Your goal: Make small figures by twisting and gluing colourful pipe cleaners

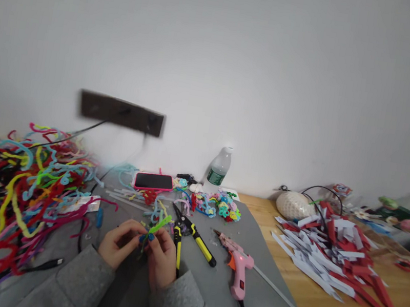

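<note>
Between both hands is a green pipe cleaner (pixel 160 224), its bright end sticking up to the right. My left hand (pixel 123 242) pinches it from the left, fingers closed. From the other side my right hand (pixel 162 257) grips it too, thumb against the fingers. Part of the piece is covered by the fingertips. Just beyond the right hand lie black-and-yellow pliers (pixel 197 240) with their handles spread. A pink glue gun (pixel 237 265) rests farther right, a glue stick in its back end.
Tangled pipe cleaners (pixel 34 183) heap at the left. A phone (pixel 154 182), a water bottle (pixel 218 170) and small curled pipe-cleaner pieces (pixel 225 206) stand or lie near the wall. Folded red and white paper (pixel 333 251) covers part of the wooden table at right. A cable end (pixel 49 265) lies left.
</note>
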